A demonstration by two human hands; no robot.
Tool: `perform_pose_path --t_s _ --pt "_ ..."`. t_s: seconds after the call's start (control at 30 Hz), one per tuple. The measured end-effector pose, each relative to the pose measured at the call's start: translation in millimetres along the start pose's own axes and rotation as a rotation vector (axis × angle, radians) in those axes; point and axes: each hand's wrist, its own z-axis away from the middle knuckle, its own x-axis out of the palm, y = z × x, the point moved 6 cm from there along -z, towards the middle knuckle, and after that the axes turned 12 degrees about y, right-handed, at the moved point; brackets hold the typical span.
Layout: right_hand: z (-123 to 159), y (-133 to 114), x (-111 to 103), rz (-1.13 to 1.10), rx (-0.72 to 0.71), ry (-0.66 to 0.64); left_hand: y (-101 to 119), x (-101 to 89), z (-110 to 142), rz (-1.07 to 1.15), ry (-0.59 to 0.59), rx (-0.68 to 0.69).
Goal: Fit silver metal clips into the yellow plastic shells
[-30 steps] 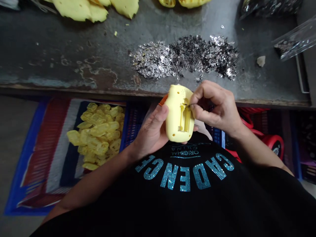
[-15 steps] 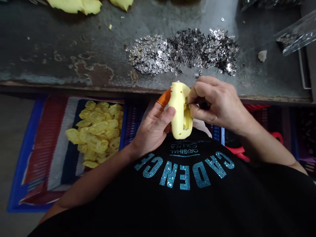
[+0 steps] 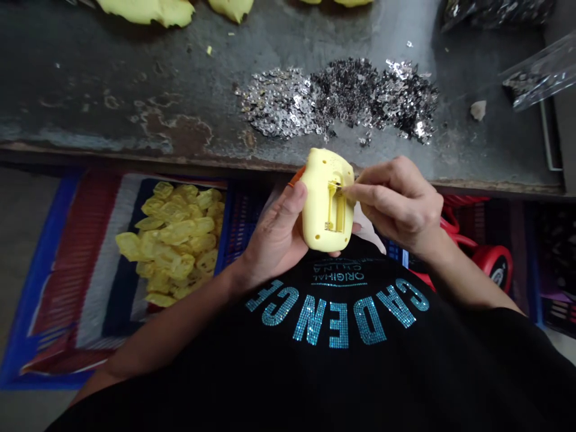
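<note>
The left hand gripped the yellow casing, which was between both hands, its long slot visible. The right hand had its index fingertip at the slot's upper end; whether it pinched a small piece, I could not tell. Beyond the hands lay heaps of small metal pieces, and left of the left hand, translucent yellow parts.

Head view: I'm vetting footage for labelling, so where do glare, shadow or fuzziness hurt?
Head view: glints speckle the metal pieces and plastic bag; shadow lies just below the bench; the yellow case looks bright, but detail where the right hand meets it is too fine to read.
</note>
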Motion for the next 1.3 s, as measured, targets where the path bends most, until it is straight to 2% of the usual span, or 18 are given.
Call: perform_pose_path --t_s 0.13,0.27,0.33,0.43,0.6,0.7,0.8,0.87,0.93,1.03,1.2,1.3 --pt "4 -7 1 -0.003 -0.108 0.044 0 0.3 0 0.041 0.005 0.016" --pt "-2 -7 -5 -0.076 0.016 -0.014 0 0.7 2 0.041 0.011 0.000" --pt "-4 -7 -9 -0.086 0.031 0.002 1 1.7 3 0.040 0.025 0.015" --pt "-4 -10 -10 -0.069 -0.036 0.023 5 3.1 5 0.032 0.071 0.080" --pt "0 -18 -3 0.090 -0.140 -0.006 5 1.2 12 -0.040 0.157 0.197" --pt "0 -20 -2 0.076 -0.067 -0.054 3 -0.4 15 -0.071 0.181 0.240" --pt "-4 -15 -5 -0.136 0.114 -0.083 6 -1.6 15 -0.049 0.196 0.259" --pt "-6 -8 -9 -0.289 0.228 -0.055 5 -0.1 13 -0.056 0.156 0.212" --pt "-7 -4 -13 -0.345 0.271 -0.006 4 2.4 12 -0.072 0.090 0.146" --pt "-5 -5 -16 -0.228 0.201 0.051 3 3.1 11 -0.050 0.050 0.105" --pt "4 -17 -12 0.026 -0.057 0.092 1 3.6 9 0.009 0.041 0.103" --pt "6 -20 -10 0.106 -0.156 0.079 0 3.7 8 0.017 0.052 0.106"
